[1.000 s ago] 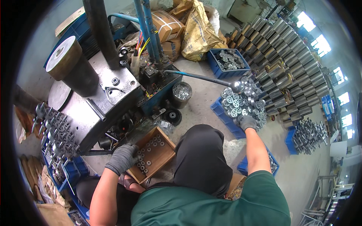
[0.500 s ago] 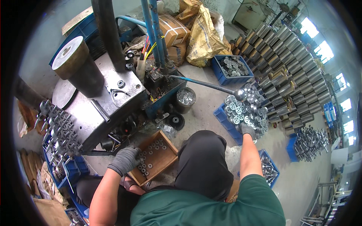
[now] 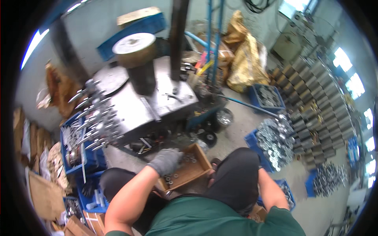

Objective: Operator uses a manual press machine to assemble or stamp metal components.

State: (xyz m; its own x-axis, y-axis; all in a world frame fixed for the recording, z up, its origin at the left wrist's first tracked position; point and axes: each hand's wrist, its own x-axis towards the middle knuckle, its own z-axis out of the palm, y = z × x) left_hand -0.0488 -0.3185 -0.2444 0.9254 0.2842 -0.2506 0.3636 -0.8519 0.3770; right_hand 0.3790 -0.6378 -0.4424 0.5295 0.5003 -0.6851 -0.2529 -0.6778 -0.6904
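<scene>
My left hand, in a grey knit glove, reaches over the left side of a wooden box. Its fingers are blurred, so whether they hold anything is unclear. Small metal rings lie inside the box, some near the hand and some toward the far side. Of my right arm only the forearm shows; the hand is hidden behind my raised knee. Beyond that knee, a blue crate is heaped with silvery spoked discs.
A metal machine table carries a thick cylinder. Bolt-like metal parts bristle at its left corner. A long lever slants over the floor toward the discs. Stacked metal cylinders line the right, near a crate of shafts.
The view has swung left, so the scene sits farther right. My right hand has left the discs and dropped behind my knee. My left hand has moved farther over the wooden box.
</scene>
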